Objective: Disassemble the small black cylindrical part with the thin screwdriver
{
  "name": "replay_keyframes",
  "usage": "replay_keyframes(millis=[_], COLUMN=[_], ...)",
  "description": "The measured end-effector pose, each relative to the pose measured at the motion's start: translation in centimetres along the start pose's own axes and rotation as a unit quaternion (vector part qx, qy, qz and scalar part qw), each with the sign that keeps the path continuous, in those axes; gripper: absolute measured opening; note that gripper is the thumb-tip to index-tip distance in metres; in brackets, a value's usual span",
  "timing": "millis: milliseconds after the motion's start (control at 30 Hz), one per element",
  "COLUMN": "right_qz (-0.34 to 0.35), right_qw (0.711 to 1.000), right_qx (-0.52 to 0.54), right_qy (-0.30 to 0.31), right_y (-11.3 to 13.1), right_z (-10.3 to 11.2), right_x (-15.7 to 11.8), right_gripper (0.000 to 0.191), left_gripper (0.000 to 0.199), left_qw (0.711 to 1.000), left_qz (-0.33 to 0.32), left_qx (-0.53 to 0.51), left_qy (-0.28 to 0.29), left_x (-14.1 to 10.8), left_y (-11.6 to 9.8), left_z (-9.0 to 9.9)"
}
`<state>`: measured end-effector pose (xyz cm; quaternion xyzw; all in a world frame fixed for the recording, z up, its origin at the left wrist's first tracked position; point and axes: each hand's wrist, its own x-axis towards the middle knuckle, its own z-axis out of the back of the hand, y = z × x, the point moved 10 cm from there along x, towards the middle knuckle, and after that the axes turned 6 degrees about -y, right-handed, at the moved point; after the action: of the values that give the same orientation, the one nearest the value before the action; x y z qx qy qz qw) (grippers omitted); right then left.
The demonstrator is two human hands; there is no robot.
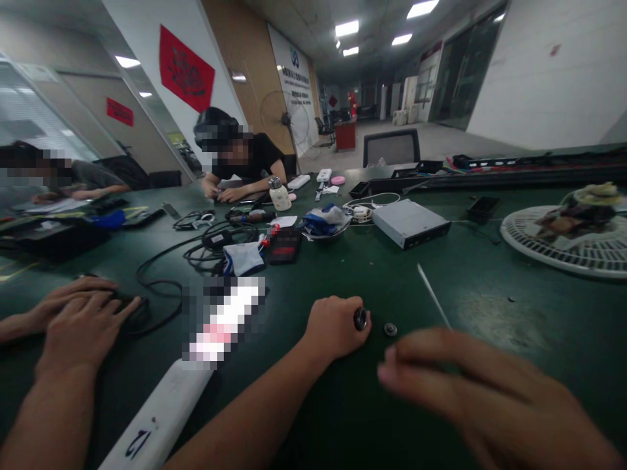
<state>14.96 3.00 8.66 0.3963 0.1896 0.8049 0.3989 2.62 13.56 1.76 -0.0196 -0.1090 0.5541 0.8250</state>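
Observation:
My left hand (336, 329) rests closed on the green table, wrapped round a small dark cylindrical part (361, 318) whose round, hollow-looking end faces outward. Just right of that fist a small round metal disc (390, 329) lies on the tabletop. My right hand (494, 388) is blurred at the lower right, its fingers stretched toward the disc but apart from it, with nothing visible at the fingertips. Beyond it a thin pale rod (433, 294) slants across the table, its near end hidden behind the hand.
Another person's hands (81, 320) work at the left. Beside my left forearm lies a long white object (157, 411), partly pixelated. Further back are a silver drive-like box (411, 222), a bowl with blue-white cloth (326, 222), black cables (206, 248) and a white fan grille (533, 241).

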Motion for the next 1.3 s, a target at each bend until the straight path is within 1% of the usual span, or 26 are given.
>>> replay_keyframes(millis=[67, 133, 167, 233, 300, 367, 433, 533, 633, 767, 800, 833, 867, 900, 967, 1033, 1100, 1200, 1233, 1300], right_qz=[-0.007, 0.005, 0.006, 0.006, -0.022, -0.043, -0.043, -0.030, -0.042, -0.084, -0.093, -0.097, -0.092, -0.070, -0.038, -0.051, -0.103, -0.172, -0.177, -0.150], right_qw=[0.999, 0.988, 0.979, 0.965, 0.960, 0.959, 0.963, 0.970, 0.974, 0.987, 0.989, 0.991, 0.993, 0.996, 0.999, 0.997, 0.988, 0.970, 0.968, 0.970], right_qx=[-0.037, -0.153, -0.202, -0.259, -0.272, -0.271, -0.254, -0.229, -0.212, -0.135, -0.113, -0.095, -0.076, -0.052, 0.006, 0.061, 0.114, 0.163, 0.171, 0.184], right_qy=[-0.008, 0.019, 0.022, 0.047, 0.062, 0.069, 0.075, 0.080, 0.071, 0.033, 0.019, -0.009, -0.023, -0.018, -0.005, -0.011, -0.031, -0.051, -0.052, -0.052], right_y=[-2.2, -3.8, -4.5, -5.6, -6.7, -7.4, -7.7, -7.9, -8.7, -9.5, -9.6, -9.5, -9.3, -8.7, -7.9, -8.2, -9.5, -11.3, -11.5, -10.9], right_z=[0.4, -0.8, -1.5, -3.4, -5.0, -5.9, -6.4, -6.5, -6.0, -5.6, -5.5, -5.2, -5.1, -5.5, -5.9, -5.8, -5.4, -5.3, -5.4, -5.3], right_x=[2.7, 4.1, 4.3, 4.0, 3.3, 2.9, 2.8, 3.0, 3.6, 4.9, 5.2, 5.4, 5.5, 5.6, 5.6, 5.5, 5.3, 5.0, 5.0, 5.1], right_gripper=[0.040, 0.034, 0.027, 0.018, 0.009, 0.013, 0.011, 0.008, 0.018, 0.025, 0.026, 0.028, 0.034, 0.038, 0.041, 0.040, 0.032, 0.015, 0.012, 0.010], left_gripper=[0.028, 0.028, 0.029, 0.029, 0.027, 0.026, 0.026, 0.027, 0.027, 0.025, 0.024, 0.023, 0.022, 0.021, 0.018, 0.019, 0.021, 0.020, 0.020, 0.020], left_qw=[1.000, 1.000, 1.000, 1.000, 1.000, 1.000, 1.000, 1.000, 1.000, 1.000, 1.000, 1.000, 1.000, 1.000, 0.999, 0.999, 0.999, 0.999, 0.999, 0.999], left_qz=[0.005, 0.016, 0.020, 0.018, 0.016, 0.016, 0.016, 0.018, 0.025, 0.022, 0.021, 0.019, 0.016, 0.013, 0.004, 0.004, 0.006, -0.001, -0.001, 0.001], left_qx=[0.001, 0.003, 0.001, -0.004, -0.003, -0.002, -0.005, -0.009, -0.005, -0.005, -0.006, -0.008, -0.012, -0.018, -0.033, -0.038, -0.034, -0.033, -0.033, -0.035], left_qy=[0.000, -0.004, -0.008, -0.013, -0.015, -0.016, -0.013, -0.002, 0.008, 0.003, 0.000, -0.001, -0.001, -0.001, 0.000, 0.000, 0.002, 0.003, 0.004, 0.010], left_x=[0.0, 0.1, 0.1, 0.1, 0.2, 0.1, 0.1, 0.1, 0.1, 0.1, 0.1, 0.1, 0.1, 0.1, 0.1, 0.1, 0.1, 0.1, 0.1, 0.1], left_y=[0.0, 0.2, 0.3, 0.2, 0.2, 0.3, 0.3, 0.3, 0.3, 0.2, 0.2, 0.3, 0.3, 0.2, 0.2, 0.3, 0.5, 0.5, 0.5, 0.6], left_z=[0.1, 0.2, 0.3, 0.3, 0.3, 0.3, 0.2, 0.2, 0.1, 0.3, 0.3, 0.3, 0.2, 0.2, 0.1, 0.0, -0.1, -0.3, -0.3, -0.4])
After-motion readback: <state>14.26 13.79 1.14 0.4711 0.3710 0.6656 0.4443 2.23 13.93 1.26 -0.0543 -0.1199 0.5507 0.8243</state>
